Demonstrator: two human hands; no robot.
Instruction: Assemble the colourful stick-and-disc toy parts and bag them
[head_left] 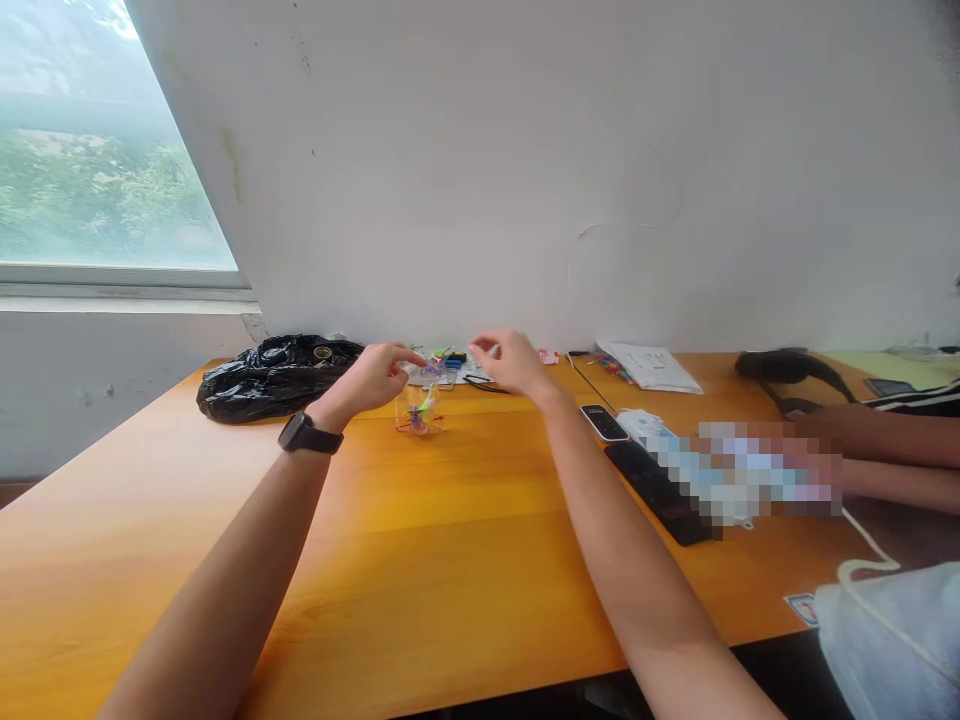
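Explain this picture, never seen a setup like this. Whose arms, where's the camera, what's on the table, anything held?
No machine here: these are a person's bare hands, seen from a camera worn on their head, looking forward and down. The left hand, with a black watch on its wrist, and the right hand are above the far part of the wooden table. Near them is a small see-through object with coloured bits. A black plastic bag lies left, a white packet right. Another person's arms enter at the right edge. I can't tell whether either hand holds anything small.
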